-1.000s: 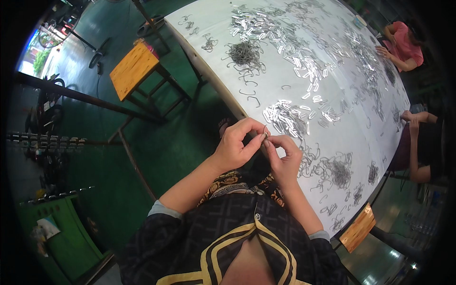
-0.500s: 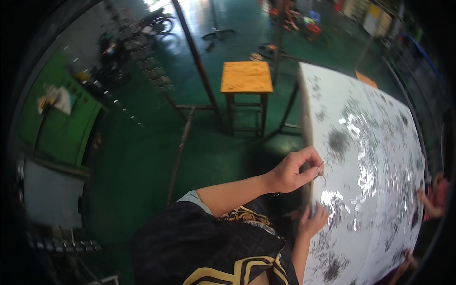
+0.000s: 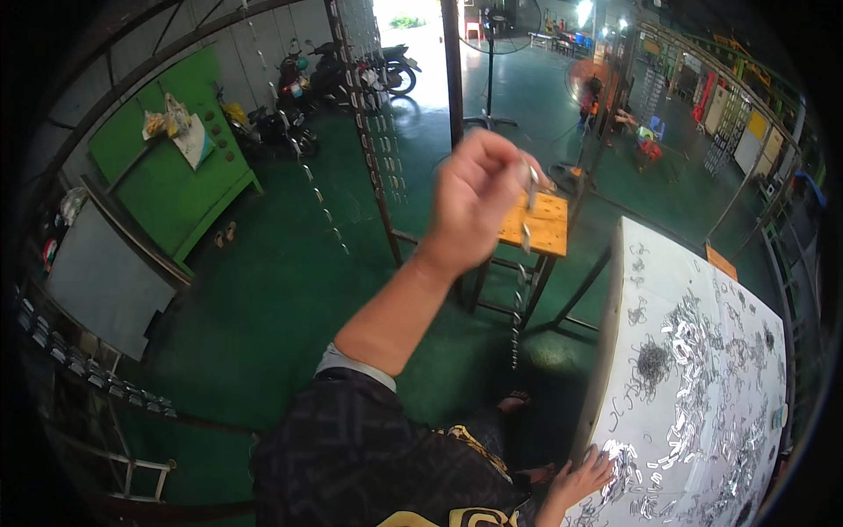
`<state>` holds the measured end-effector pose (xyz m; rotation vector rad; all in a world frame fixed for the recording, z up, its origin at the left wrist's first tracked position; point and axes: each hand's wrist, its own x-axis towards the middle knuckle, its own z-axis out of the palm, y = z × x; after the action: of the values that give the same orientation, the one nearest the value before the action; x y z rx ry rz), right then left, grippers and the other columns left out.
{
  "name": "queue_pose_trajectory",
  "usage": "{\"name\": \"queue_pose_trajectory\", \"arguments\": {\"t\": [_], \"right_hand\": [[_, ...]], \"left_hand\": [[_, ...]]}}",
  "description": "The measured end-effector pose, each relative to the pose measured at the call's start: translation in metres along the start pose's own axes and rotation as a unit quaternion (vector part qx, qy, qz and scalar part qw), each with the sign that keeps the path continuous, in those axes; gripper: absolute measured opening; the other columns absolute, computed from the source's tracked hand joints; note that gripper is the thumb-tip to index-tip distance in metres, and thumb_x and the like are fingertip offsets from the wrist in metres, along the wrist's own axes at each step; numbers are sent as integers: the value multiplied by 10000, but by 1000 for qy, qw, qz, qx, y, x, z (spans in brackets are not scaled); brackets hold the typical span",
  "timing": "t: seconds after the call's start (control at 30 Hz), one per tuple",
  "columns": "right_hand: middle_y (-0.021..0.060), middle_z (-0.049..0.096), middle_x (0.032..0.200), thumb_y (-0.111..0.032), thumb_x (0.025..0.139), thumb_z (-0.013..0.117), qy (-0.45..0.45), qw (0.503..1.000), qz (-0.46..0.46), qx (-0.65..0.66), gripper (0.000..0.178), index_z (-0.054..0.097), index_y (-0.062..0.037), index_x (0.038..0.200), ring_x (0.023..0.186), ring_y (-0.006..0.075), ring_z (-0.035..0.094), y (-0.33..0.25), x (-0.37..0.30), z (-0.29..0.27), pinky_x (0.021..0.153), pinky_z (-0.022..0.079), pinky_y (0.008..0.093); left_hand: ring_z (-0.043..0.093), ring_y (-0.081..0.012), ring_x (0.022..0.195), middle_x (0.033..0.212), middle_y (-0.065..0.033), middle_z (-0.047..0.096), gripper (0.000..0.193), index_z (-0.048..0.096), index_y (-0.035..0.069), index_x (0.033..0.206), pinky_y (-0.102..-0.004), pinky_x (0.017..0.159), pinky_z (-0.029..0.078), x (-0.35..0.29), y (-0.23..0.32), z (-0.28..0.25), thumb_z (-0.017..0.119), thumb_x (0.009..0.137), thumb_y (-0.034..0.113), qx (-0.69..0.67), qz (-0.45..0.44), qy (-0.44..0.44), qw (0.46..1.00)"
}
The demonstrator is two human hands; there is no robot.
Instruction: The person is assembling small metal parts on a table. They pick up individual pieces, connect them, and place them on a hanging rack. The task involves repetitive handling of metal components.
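1. A wooden stool (image 3: 551, 218) with an orange-yellow top and dark legs is standing on the green floor (image 3: 263, 307).
2. A green cabinet (image 3: 206, 202) is standing at the left, and a pale bag (image 3: 193, 146) is resting on it.
3. Sandals (image 3: 226, 234) are lying on the floor beside the cabinet.
4. Motorbikes (image 3: 395, 67) are standing near a bright doorway (image 3: 413, 28).
5. A fan stand (image 3: 490, 75) is rising beyond the stool.
6. A lamp (image 3: 584, 12) is glowing in the far background.

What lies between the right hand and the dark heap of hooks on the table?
Shiny metal links by the right hand, then some loose hooks; the head view shows it.
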<state>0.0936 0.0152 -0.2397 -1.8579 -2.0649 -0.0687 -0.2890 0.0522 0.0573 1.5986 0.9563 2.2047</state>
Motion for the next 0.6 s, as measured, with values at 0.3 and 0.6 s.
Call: {"name": "queue_pose_trajectory", "arguments": {"t": [0.3,0.6], "right_hand": [[222,402,1378,-4,680,706,-16,1000,20,6,665,480,-66,1303,1344,420,298,-7,0,-10,1111,204,566],[232,397,1380,19,664,693,6,999,6,43,657,490,-42,1286,1315,442,318,-1,1,-8,1079,252,562]], "left_hand": [[652,-176,801,898,-144,684,83,550,3,959,-285,742,519,115,40,-110,588,900,48,171,79,142,972],[661,-179,736,882,-143,697,115,581,-12,935,-288,653,528,200,88,-227,623,852,56,337,131,295,884]]}}
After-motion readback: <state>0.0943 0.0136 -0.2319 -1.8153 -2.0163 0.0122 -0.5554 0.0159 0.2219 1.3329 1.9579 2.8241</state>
